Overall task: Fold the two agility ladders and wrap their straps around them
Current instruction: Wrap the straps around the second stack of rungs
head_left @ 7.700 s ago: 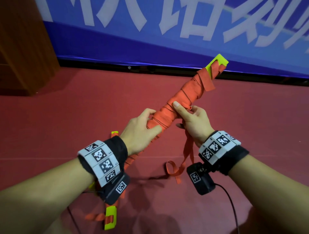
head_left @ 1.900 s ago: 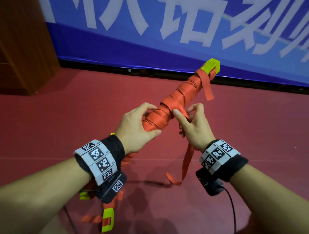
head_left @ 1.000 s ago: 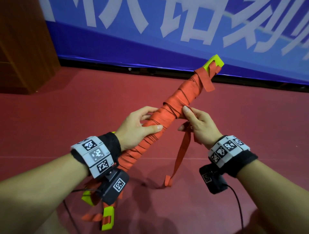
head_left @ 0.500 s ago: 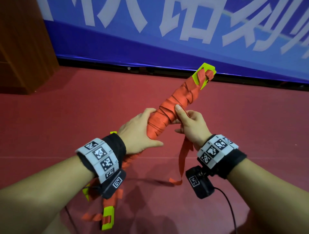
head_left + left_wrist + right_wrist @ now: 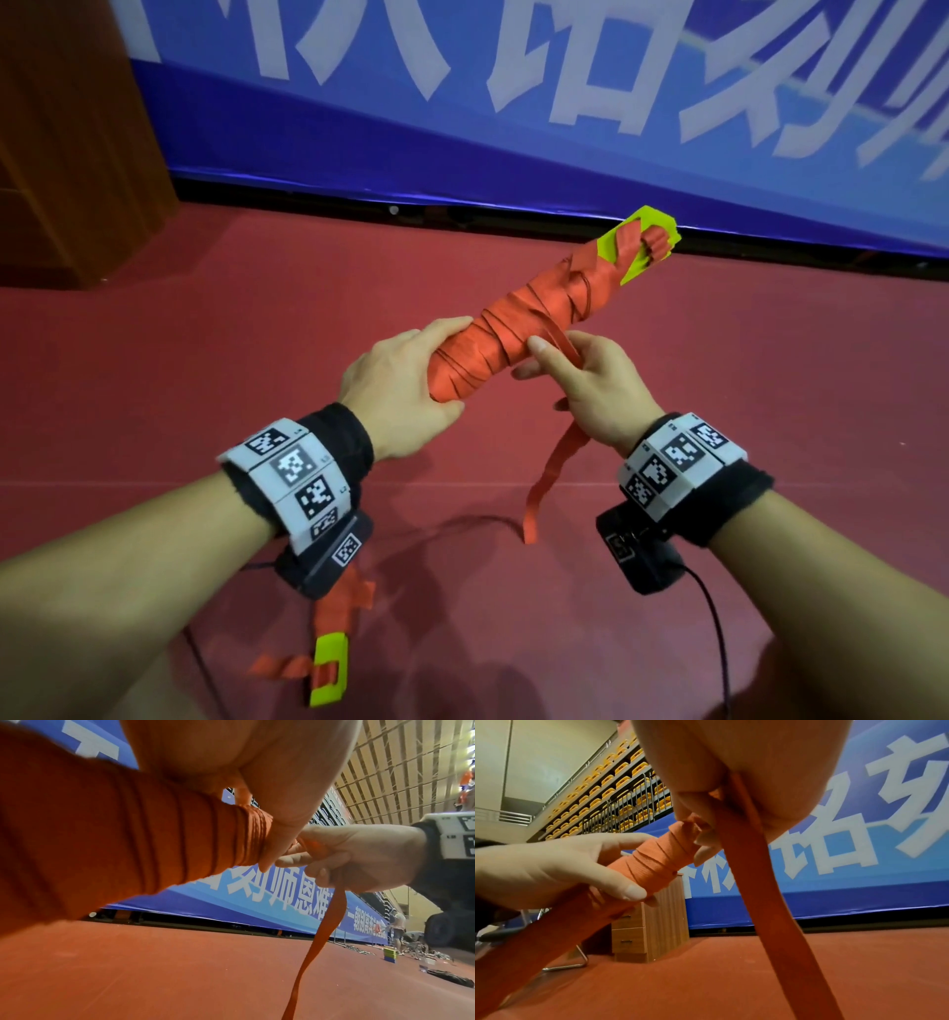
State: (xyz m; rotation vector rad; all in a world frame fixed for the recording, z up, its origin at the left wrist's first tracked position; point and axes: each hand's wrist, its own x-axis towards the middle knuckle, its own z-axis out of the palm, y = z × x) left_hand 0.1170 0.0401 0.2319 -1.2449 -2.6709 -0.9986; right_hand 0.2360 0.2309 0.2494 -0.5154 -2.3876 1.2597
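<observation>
- My left hand (image 5: 405, 390) is wrapped round the lower end of the folded ladder bundle (image 5: 518, 339), thumb on the near side and fingers curled over the far side. It sits at the centre of the head view.
- The bundle's long axis runs from the centre of the frame up to the upper right, where the yellow-green rung ends (image 5: 642, 246) stick out in front of the blue banner (image 5: 565, 128).
- My right hand (image 5: 590, 390) is just right of the bundle. Its thumb presses on the wrapped orange webbing, and its fingers are curled round the loose strap (image 5: 552, 473).
- The strap comes off the bundle beside my right thumb, passes through that hand, and hangs down to a free tail at lower centre, above the red floor (image 5: 205, 334).
- In the left wrist view the right hand (image 5: 359, 860) shows the strap (image 5: 321, 933) dropping below its closed fingers.
- Judgement: the next turn goes round the short axis of the bundle, so the right hand, nearer the strap, carries it while the left holds the bundle steady.
- Judgement: little tail is left, so the wrap on this bundle looks nearly done.
- A loose piece with a yellow-green rung end (image 5: 328, 668) and orange webbing lies at lower left, below my left wrist. I cannot tell which ladder it belongs to.
</observation>
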